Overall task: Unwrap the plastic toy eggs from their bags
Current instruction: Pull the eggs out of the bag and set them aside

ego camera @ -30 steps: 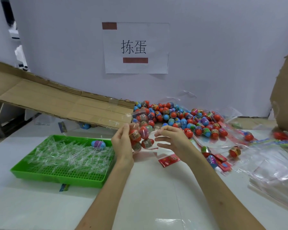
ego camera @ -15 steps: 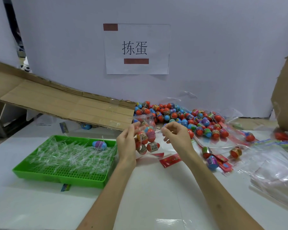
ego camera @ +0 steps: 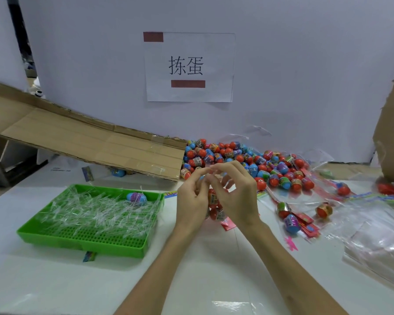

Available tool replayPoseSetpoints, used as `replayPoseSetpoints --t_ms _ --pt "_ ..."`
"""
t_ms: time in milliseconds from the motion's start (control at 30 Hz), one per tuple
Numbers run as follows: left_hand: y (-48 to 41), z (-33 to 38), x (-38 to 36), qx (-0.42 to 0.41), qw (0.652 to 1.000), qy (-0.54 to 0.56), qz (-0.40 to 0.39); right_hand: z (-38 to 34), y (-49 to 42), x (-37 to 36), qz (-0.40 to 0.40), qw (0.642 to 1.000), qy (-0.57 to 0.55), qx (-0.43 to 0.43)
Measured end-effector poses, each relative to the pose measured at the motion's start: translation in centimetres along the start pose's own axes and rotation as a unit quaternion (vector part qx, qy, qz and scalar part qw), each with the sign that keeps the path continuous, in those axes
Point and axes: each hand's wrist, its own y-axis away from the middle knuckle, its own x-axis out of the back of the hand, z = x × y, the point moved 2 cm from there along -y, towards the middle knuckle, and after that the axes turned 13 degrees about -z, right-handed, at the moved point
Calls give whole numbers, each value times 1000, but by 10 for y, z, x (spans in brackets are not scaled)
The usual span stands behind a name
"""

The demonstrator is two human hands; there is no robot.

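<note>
White surface (ego camera: 55, 280) | we hold one clear bag (ego camera: 219, 216) of toy eggs (ego camera: 213, 197) | left grip (ego camera: 191, 201) and right grip (ego camera: 239, 196) both pinching bag top | green tray (ego camera: 82, 243) at left

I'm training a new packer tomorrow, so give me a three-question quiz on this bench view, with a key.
1. True or false: the left hand and the right hand both pinch the bag of eggs.
2. What colour is the single egg lying in the green tray? A) red B) blue C) yellow
3. Fill in: the loose egg pile lies beside the lower end of the ______ ramp.
Key: 1 true; 2 B; 3 cardboard.
</note>
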Motion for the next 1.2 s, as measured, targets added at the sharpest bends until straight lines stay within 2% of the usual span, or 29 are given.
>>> replayPoseSetpoints --t_ms 267,400,533,733,1033,1200 --pt "2 -4 1 -41 992 -119 -5 3 -4 10 -30 1000 -4 0" --pt "2 -6 5 -47 983 -177 -9 4 -21 24 -128 992 -4 15" --pt "1 -8 5 -18 980 -196 -30 6 -40 40 -258 966 -10 -16" --pt "2 -6 1 -12 978 -201 -44 -1 -50 52 -342 939 6 -27" --pt "4 1 -6 0 989 -138 -43 12 -65 62 -388 916 -54 -83" --pt "-1 -4 7 43 999 -10 26 29 -87 88 -296 941 -71 -148"
